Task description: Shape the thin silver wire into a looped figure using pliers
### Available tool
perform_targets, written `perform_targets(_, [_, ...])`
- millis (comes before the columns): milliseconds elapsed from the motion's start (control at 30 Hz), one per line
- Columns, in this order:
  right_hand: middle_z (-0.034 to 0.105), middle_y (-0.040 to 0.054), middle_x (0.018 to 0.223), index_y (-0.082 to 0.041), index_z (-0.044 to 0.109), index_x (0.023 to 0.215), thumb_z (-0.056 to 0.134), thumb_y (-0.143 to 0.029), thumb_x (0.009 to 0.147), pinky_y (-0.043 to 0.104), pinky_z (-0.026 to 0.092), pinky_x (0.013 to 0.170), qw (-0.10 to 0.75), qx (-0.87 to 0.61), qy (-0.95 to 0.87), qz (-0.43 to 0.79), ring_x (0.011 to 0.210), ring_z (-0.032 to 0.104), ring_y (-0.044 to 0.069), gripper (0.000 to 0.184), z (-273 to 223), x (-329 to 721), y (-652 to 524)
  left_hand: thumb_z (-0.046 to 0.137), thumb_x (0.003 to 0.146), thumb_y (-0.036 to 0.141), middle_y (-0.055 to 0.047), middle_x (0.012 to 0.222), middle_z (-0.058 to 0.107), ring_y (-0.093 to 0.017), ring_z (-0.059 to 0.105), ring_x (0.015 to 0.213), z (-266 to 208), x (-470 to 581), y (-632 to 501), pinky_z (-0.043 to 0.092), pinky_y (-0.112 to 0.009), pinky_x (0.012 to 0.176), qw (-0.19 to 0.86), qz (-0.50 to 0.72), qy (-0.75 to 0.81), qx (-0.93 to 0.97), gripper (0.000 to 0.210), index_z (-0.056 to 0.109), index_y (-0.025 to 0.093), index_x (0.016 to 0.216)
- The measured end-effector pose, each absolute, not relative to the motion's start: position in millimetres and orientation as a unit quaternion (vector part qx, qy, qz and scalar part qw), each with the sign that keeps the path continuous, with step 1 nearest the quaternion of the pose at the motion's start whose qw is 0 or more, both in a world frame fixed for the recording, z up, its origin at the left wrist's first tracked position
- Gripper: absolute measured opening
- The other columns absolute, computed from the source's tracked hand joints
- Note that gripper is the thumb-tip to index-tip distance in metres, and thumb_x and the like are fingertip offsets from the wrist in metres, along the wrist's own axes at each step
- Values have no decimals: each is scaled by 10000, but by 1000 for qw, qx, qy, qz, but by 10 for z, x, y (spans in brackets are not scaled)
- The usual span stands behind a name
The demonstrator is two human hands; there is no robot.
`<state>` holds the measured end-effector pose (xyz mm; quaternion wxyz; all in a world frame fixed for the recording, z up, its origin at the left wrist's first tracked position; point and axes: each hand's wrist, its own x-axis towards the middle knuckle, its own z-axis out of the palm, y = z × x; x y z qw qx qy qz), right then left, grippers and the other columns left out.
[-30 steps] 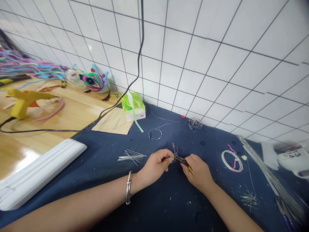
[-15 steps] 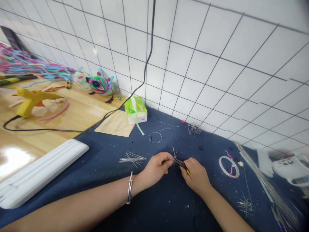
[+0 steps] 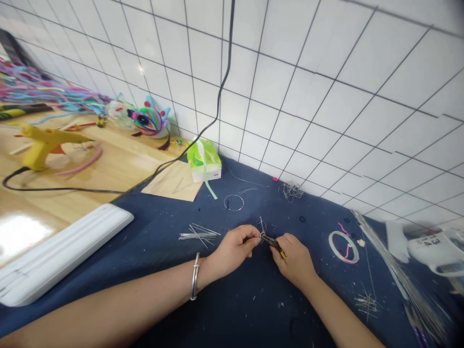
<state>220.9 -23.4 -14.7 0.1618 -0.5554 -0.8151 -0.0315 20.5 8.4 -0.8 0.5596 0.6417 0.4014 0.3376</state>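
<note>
Between thumb and fingers, my left hand (image 3: 235, 246) pinches a small piece of bent wire (image 3: 263, 226) with a pink tip that stands up above the fingertips. My right hand (image 3: 295, 258) is wrapped round pliers (image 3: 272, 243) with dark jaws and yellow on the handle. The jaws meet the wire right at my left fingertips; whether they are clamped on it is too small to tell. Left of my left hand lies a loose pile of straight wire pieces (image 3: 198, 235). Beyond the hands a thin wire ring (image 3: 234, 203) with pink marks rests on the dark blue cloth (image 3: 232, 309).
A green tissue pack (image 3: 205, 162) stands by the tiled wall, near tangled wire (image 3: 291, 191). Rightward are a tape roll (image 3: 343, 247), wire scraps (image 3: 367, 303) and a long wire bundle (image 3: 395, 266). A yellow glue gun (image 3: 45, 145), its black cord and a white case (image 3: 68, 251) are leftward.
The view has shifted slightly, so things on the table sit a little higher. Both hands keep the same hold, with the pliers still at the wire.
</note>
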Motion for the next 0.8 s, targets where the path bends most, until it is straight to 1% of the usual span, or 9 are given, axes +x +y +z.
perform_targets(200, [492, 32, 736, -181, 505, 742, 436, -273, 842, 249, 359, 651, 150, -557, -816, -33, 722, 467, 145, 152, -144, 2214, -248, 453, 808, 271, 33, 644, 484, -76, 467, 535, -11, 212, 65, 385, -196, 530, 554, 340, 398, 648, 145, 555, 169, 802])
perform_targets(433, [491, 33, 738, -181, 499, 747, 436, -268, 842, 248, 360, 642, 162, -551, -818, -34, 710, 462, 145, 143, -125, 2217, -279, 449, 809, 258, 43, 623, 454, -73, 442, 525, -45, 243, 59, 370, -189, 514, 573, 341, 382, 640, 126, 537, 168, 810])
perform_targets(800, [486, 32, 745, -178, 494, 758, 433, -251, 840, 256, 358, 656, 159, -556, -816, -33, 720, 455, 147, 125, -155, 2221, -279, 447, 808, 258, 38, 629, 459, -73, 444, 519, -38, 260, 37, 369, -191, 508, 554, 351, 390, 647, 131, 538, 164, 802])
